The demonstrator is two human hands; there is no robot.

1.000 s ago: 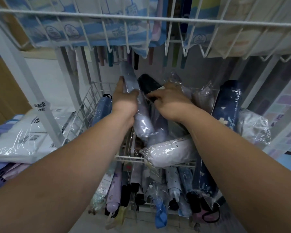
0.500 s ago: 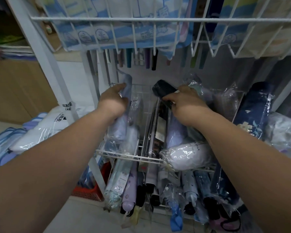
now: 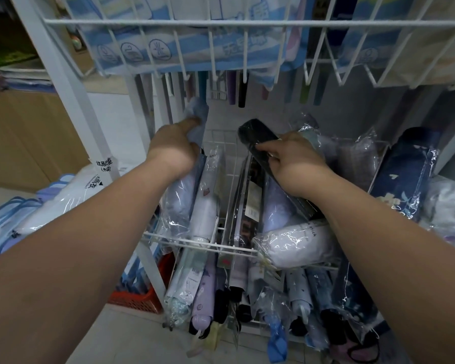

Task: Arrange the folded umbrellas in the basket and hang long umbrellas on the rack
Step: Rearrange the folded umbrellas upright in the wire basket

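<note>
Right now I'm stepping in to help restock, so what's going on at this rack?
A person is sorting folded umbrellas in a white wire basket. Their left grip holds a pale blue folded umbrella at the basket's left side. Their right grip holds a black folded umbrella, its far end raised, over the right side. A white wrapped umbrella lies crosswise against the front rim. Bare basket floor shows between the two.

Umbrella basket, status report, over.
Left hand grips pale blue umbrella, left of wire basket. Right hand grips black umbrella. White umbrella lies crosswise along front rim.
</note>
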